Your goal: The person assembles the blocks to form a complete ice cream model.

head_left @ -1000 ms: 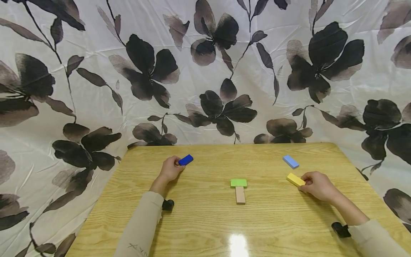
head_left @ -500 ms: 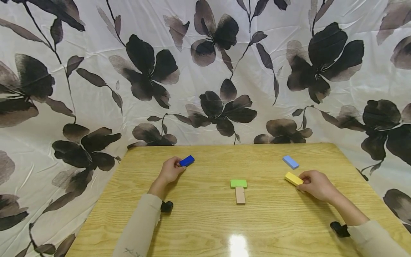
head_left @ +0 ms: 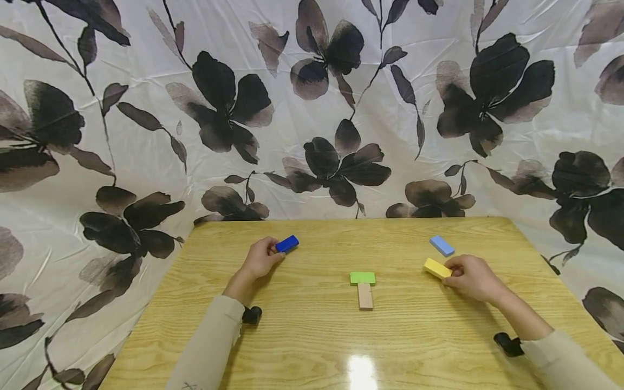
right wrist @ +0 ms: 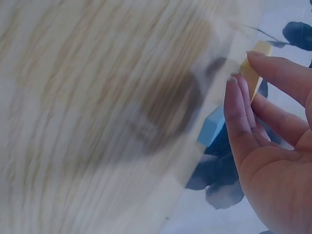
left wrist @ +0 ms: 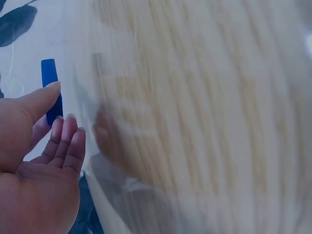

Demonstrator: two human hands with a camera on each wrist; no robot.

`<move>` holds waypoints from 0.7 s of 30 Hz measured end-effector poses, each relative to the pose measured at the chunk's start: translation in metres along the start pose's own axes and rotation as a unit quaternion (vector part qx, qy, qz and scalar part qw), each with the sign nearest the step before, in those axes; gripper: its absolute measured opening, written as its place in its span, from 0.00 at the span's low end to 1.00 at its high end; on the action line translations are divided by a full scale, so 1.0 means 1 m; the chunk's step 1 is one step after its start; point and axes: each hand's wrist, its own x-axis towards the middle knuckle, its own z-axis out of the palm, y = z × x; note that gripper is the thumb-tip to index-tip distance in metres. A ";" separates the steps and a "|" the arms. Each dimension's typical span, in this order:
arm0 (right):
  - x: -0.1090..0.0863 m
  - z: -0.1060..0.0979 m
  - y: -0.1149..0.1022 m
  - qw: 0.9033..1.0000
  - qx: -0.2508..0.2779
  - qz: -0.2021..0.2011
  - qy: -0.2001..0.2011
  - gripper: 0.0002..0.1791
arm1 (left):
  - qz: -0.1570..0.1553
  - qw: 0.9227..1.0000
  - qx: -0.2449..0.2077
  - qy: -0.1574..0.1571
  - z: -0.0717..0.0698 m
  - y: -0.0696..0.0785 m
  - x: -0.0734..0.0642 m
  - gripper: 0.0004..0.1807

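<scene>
At the left of the table, my left hand pinches one end of a dark blue block; the left wrist view shows the blue block between thumb and fingers. On the right side, my right hand pinches a yellow block by its near end, and the yellow block also shows in the right wrist view. Between the hands lie a green block and a tan block, touching in a T shape. Beyond the right hand lies a light blue block.
The blocks and hands are over a wooden table with a bright reflection near its front. A floral cloth hangs behind the table's back edge and along its sides. Black wrist cameras stick out from both sleeves.
The yellow block has moved left with my right hand, toward the middle. My left hand and the dark blue block have shifted slightly right. The green, tan and light blue blocks stay put.
</scene>
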 end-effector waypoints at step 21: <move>0.021 0.021 -0.023 0.999 0.028 -0.038 -0.010 0.18 | 0.063 0.998 -0.011 -0.012 0.018 0.026 0.002 0.16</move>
